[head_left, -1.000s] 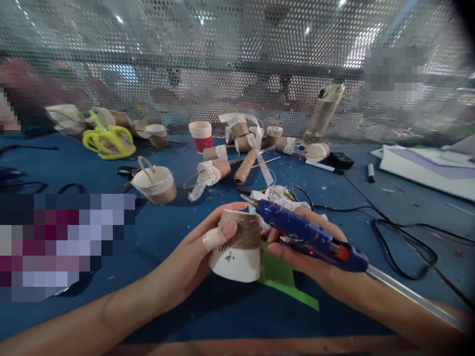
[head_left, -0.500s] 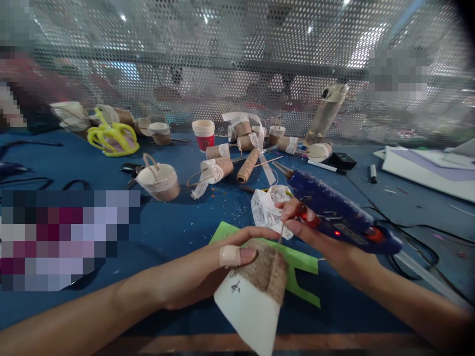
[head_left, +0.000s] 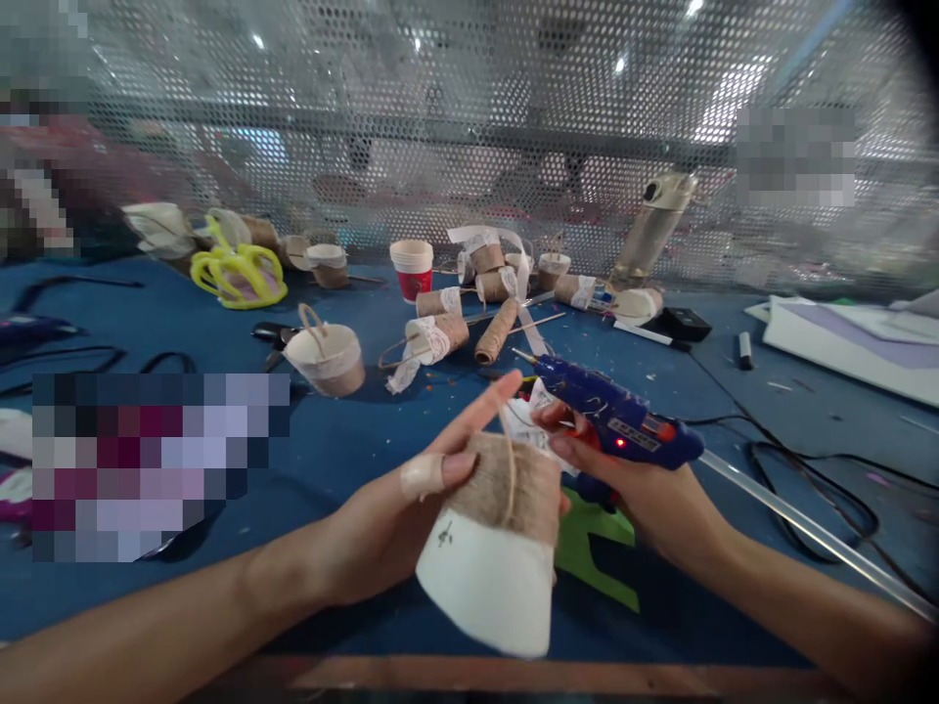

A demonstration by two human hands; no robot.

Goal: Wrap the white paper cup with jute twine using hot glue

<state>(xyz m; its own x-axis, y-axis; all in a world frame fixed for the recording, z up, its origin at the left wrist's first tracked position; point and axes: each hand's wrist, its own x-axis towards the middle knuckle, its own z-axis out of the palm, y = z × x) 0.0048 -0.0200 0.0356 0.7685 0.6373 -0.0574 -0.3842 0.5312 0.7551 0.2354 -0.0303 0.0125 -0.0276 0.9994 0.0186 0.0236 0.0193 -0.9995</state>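
My left hand [head_left: 396, 513] grips a white paper cup [head_left: 491, 577], upside down, its upper part wound with brown jute twine [head_left: 506, 484]. The thumb, with a plaster on it, presses the twine and the index finger points up. My right hand [head_left: 631, 484] is closed round a blue hot glue gun [head_left: 612, 420] with a red light and a clear glue stick [head_left: 799, 528] at its back. The nozzle points left and away, just above the cup. A loose twine end runs up from the cup toward my right fingers.
On the blue table [head_left: 220, 362] lie a green paper piece [head_left: 594, 543], white lace [head_left: 539, 425], a twine spool [head_left: 497, 330], several twine-wrapped cups [head_left: 327, 357], a red cup [head_left: 412, 269], yellow plastic scissors [head_left: 239, 274], black cables [head_left: 807, 469], markers. A perforated metal screen [head_left: 469, 127] stands behind.
The cup has been lifted and turned more upright in my left hand. My right hand has brought the glue gun down and leftward, closer to the cup.
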